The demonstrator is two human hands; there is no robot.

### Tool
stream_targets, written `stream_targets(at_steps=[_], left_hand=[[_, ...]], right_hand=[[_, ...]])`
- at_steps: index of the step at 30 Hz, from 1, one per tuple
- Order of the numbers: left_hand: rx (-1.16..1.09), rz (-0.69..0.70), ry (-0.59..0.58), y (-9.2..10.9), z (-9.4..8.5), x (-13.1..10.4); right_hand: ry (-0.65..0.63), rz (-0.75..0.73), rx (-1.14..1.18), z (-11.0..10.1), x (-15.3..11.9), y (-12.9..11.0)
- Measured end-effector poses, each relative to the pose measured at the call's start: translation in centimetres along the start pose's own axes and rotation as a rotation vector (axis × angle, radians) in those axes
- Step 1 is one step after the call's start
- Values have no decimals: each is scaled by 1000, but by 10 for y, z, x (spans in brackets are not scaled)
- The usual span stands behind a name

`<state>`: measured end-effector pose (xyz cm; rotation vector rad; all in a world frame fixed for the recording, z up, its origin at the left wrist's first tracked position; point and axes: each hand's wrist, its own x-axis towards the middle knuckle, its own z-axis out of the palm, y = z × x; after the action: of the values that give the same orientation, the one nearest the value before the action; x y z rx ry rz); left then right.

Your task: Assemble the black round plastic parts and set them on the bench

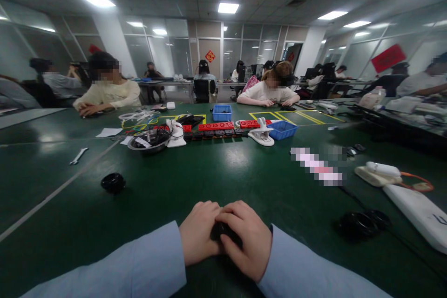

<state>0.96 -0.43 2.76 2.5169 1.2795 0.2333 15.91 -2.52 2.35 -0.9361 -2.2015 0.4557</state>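
Both hands rest together low in the middle of the view, on the green table (153,205). Between them is a small black object (230,233), mostly covered by the fingers, so its kind is unclear. My left hand (201,232) is closed around its left side, its fingertips partly hidden. Over its top and right side curl the fingers of my right hand (247,237), touching my left hand. Light blue sleeves cover both forearms.
A black round object (113,182) and a wrench (79,156) lie left. Ahead stand a cable-filled bowl (148,149), red blocks (215,126), a white clamp (261,134) and a blue bin (283,129). Black rings (358,226) and a white power strip (415,214) lie right. People sit across the table.
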Motion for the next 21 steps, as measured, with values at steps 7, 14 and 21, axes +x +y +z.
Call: stream_targets(at_steps=[7,14,21], left_hand=[[-19,11,39,-5,9,2],[-6,38,64,-12,14,2],[2,77,85,-13,18,1]], right_hand=[[84,-145,93,9,-2,1],[42,-111,58,8,-4,-3],[121,-107,50,-2,-3,-10]])
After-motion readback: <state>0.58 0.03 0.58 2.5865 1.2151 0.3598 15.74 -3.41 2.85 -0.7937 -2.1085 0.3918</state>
